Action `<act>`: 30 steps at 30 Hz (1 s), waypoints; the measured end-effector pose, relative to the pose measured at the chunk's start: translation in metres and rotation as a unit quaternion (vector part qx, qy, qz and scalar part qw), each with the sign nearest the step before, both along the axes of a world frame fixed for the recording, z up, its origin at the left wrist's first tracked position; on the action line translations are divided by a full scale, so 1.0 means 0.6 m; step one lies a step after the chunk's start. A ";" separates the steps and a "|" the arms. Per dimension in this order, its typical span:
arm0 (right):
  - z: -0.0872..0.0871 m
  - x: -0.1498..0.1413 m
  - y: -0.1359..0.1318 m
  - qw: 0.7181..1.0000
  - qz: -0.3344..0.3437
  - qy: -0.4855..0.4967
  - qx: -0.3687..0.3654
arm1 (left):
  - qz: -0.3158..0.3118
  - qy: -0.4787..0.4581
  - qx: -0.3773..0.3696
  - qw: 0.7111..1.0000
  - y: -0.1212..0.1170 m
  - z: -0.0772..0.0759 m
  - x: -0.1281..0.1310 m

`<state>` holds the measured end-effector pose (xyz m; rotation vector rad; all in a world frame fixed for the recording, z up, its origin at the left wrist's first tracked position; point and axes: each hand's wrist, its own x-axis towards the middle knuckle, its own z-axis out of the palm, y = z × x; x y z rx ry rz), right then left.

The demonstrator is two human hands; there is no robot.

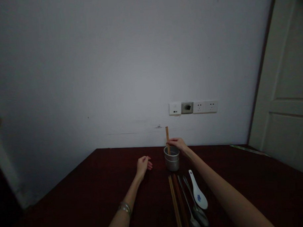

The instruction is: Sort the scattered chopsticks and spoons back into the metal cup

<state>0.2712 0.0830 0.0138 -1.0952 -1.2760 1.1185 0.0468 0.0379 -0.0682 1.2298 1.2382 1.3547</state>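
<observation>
My right hand pinches a pair of light wooden chopsticks, held upright with their lower ends inside a grey metal cup. My left hand rests on the table left of the cup, fingers loosely curled and apart, holding nothing. In front of the cup lie more light wooden chopsticks and darker reddish-brown chopsticks. Beside them are a long-handled metal spoon, a second metal spoon and a white ceramic spoon with a blue mark.
The dark red table meets a pale wall. Sockets are set in the wall above the cup. A thin flat strip lies at the back right, near a panelled door.
</observation>
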 end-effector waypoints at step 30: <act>-0.007 0.003 -0.001 0.999 -0.012 -0.035 -0.008 | -0.003 0.002 -0.003 1.000 0.001 0.000 0.001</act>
